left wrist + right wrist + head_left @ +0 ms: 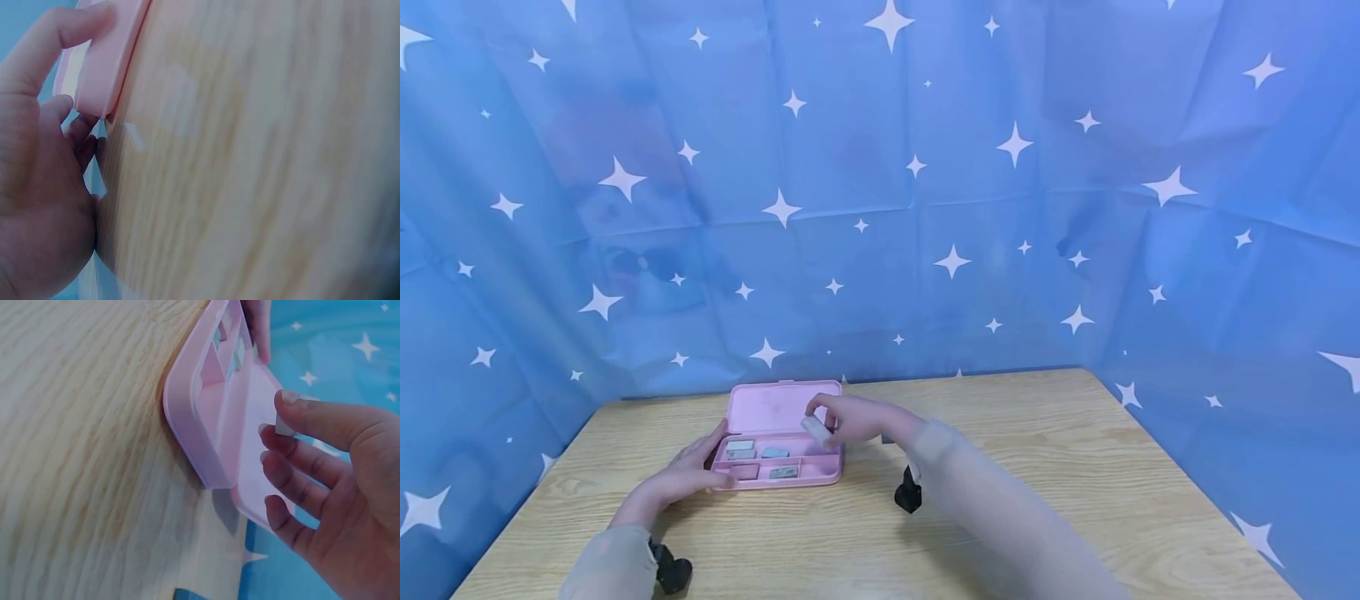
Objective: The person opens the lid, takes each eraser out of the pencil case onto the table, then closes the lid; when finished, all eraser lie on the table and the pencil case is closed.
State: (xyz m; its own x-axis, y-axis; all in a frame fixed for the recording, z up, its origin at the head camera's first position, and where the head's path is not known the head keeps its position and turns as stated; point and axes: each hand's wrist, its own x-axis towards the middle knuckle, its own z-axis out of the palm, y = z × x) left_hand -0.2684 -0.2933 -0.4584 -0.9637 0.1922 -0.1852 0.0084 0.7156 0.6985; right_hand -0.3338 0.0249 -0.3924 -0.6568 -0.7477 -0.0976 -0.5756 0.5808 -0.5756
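A pink pencil box (822, 480) lies on the table with its lid (767, 407) folded back. My left hand (683, 478) holds its left end, the thumb (87, 22) on the front wall and the fingers around the side. Between thumb and index finger, my right hand (859, 418) pinches a white eraser (285, 427) above the box's right part. Inside the box, white erasers (741, 446) and a light-blue one (775, 452) lie in the back compartment. A pink block (745, 472) and a grey-green one (784, 472) are in front.
The wooden table (1000, 433) reaches back to a blue star-patterned curtain (880, 250). A small dark thing (887, 439) shows behind my right wrist. Black wrist mounts (908, 492) hang under both sleeves.
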